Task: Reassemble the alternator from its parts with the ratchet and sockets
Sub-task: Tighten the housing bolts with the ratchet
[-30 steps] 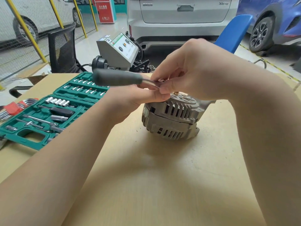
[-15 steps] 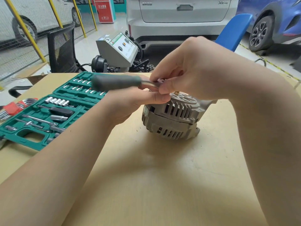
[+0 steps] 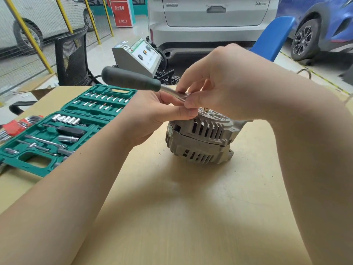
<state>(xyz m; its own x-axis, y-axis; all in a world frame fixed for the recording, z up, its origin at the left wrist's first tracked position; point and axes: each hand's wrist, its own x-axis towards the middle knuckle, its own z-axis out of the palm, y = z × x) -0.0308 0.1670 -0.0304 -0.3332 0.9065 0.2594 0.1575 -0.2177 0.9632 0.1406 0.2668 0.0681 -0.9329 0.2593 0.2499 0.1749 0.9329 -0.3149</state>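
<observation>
A grey cast alternator stands on the wooden table, its slotted housing toward me. Above its top face I hold a ratchet with a dark grey handle that points up and to the left. My left hand grips the ratchet's steel shank from below, thumb pressed near the head. From above, my right hand pinches the ratchet head with its fingertips. The head itself and any socket on it are hidden by my fingers. A small brass stud shows on the alternator's top.
An open green socket case with sockets, bits and extension bars lies at the left. Red-holdered hex keys lie at the far left edge. Beyond the table stand a black mesh chair, a grey tester box, a blue chair and parked cars.
The ratchet handle has swung upward and a little to the right, away from the socket case. Both hands stay at the ratchet head above the alternator.
</observation>
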